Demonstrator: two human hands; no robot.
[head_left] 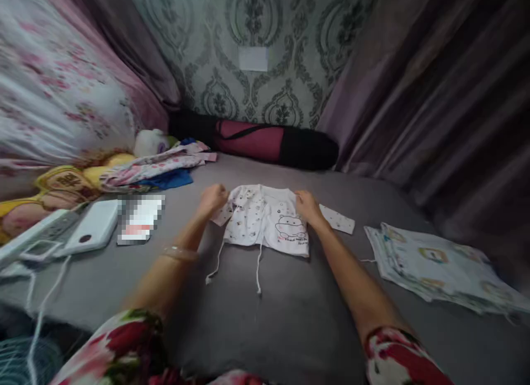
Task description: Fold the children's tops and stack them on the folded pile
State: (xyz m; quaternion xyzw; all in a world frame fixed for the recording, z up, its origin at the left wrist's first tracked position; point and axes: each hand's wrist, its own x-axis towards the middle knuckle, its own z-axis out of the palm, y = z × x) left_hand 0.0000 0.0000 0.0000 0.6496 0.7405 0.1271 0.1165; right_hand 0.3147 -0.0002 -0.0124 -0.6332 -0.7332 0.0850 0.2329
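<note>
A small white baby top [265, 219] with printed dots and a cartoon animal lies spread on the grey sheet [256, 330]. Two white strings hang from its lower edge toward me. My left hand [214, 199] pinches the top near the shoulder and sleeve on the left side. On the right side, my right hand [307, 205] is closed on the cloth where the other sleeve begins; that sleeve sticks out to the right beyond the hand.
Folded printed cloths [439, 260] lie at the right. On the left are a white power bank [94, 225], a pixelated flat item [141, 219], a power strip [45, 233] and piled clothes [161, 164]. A long black and red bag [256, 142] lies along the wall.
</note>
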